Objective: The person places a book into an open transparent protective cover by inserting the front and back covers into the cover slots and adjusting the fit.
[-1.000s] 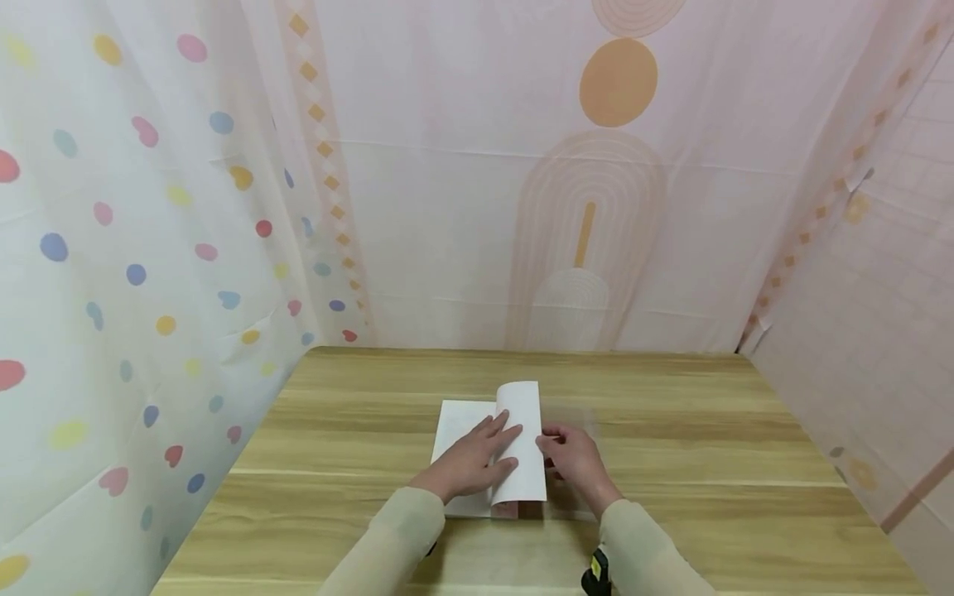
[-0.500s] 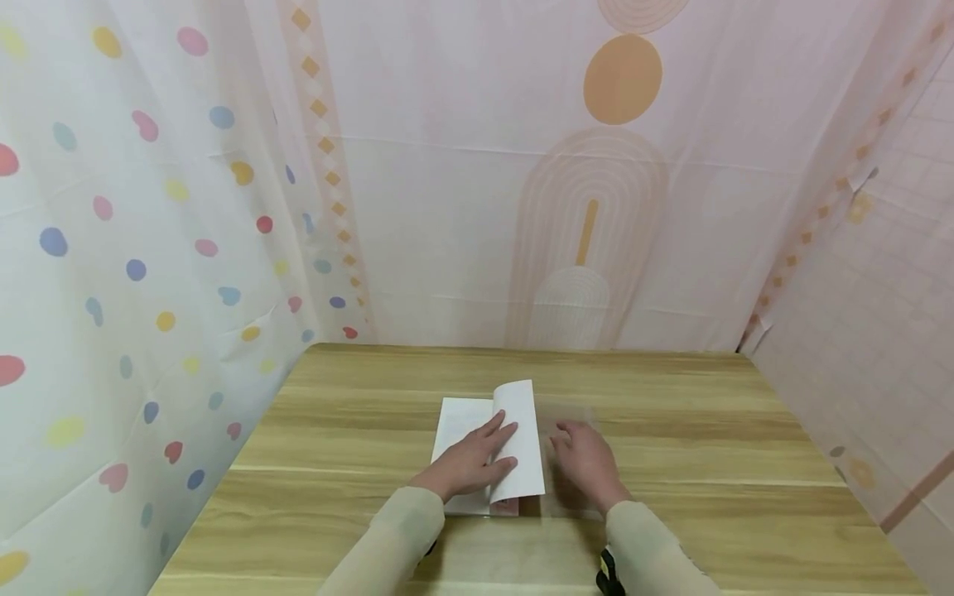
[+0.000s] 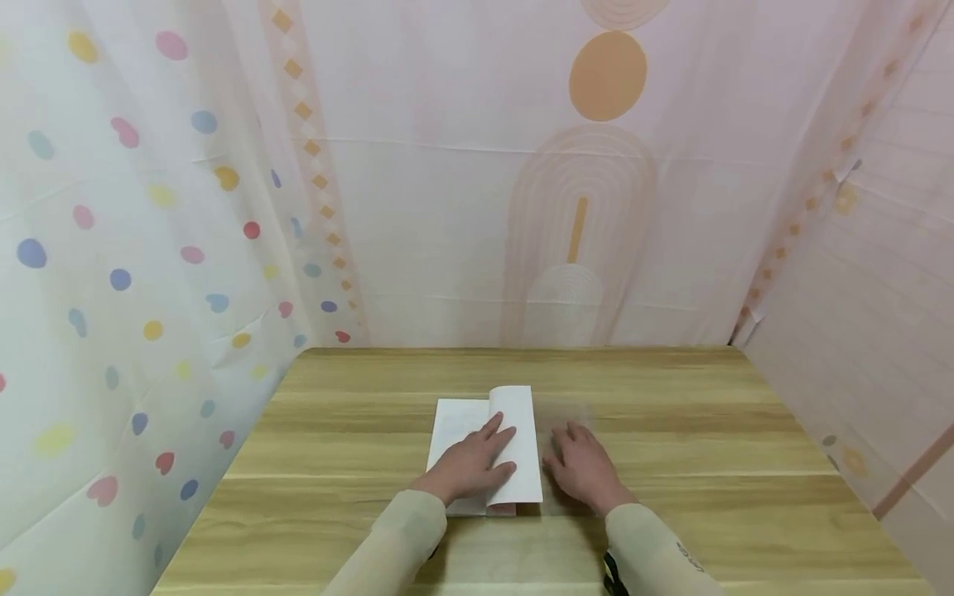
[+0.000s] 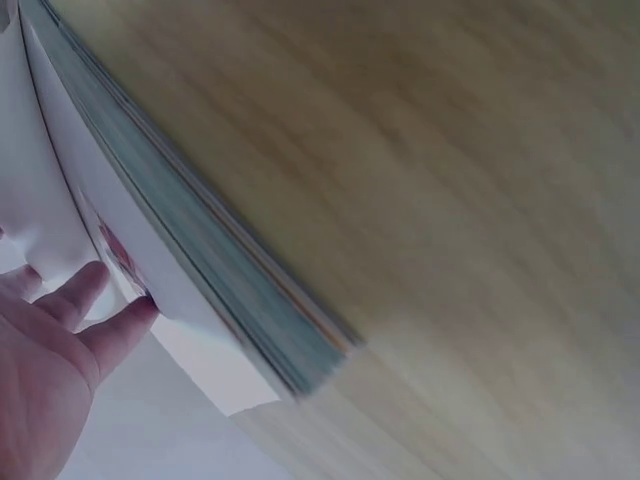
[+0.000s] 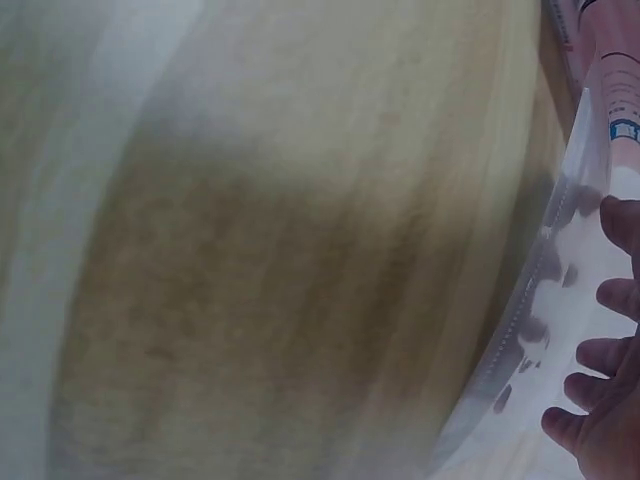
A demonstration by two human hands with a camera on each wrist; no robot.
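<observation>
I see a wooden table (image 3: pixel 671 447) with a pale grain running side to side. A white book (image 3: pixel 484 451) lies open on it near the middle, toward the near edge. Just right of the book, a clear plastic sheet (image 3: pixel 574 414) lies flat on the wood, hard to make out.
</observation>
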